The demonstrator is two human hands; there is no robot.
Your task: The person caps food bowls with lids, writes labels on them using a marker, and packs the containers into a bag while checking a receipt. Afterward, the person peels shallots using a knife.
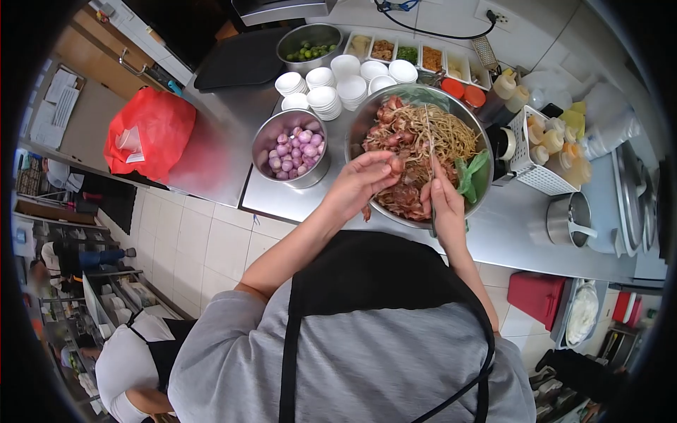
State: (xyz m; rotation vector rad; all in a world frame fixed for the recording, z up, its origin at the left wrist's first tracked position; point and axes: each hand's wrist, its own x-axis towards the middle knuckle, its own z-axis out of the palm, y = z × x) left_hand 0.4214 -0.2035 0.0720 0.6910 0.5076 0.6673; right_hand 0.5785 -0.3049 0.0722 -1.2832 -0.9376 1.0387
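My left hand [364, 182] pinches a shallot [396, 165] in its brown-red skin over the near left part of a large steel bowl [355, 116]. My right hand [446, 203] is closed around the handle of a knife [428, 134], whose blade points away from me over the bowl. Inside the bowl lie unpeeled shallots [402, 134], loose skins [405, 199] and a heap of dry stalks [455, 134], with a green plastic bag [474, 173] at the right rim. Left of it, a smaller steel pot [261, 151] holds peeled purple shallots [300, 149].
Behind the pot stand stacked white cups [323, 99] and a bowl of green limes [282, 53]. Containers of chopped ingredients [407, 55] line the back. A white basket of bottles [550, 173] and a saucepan [560, 222] are at right, a red bag [169, 130] at left. Another person [134, 359] is behind left.
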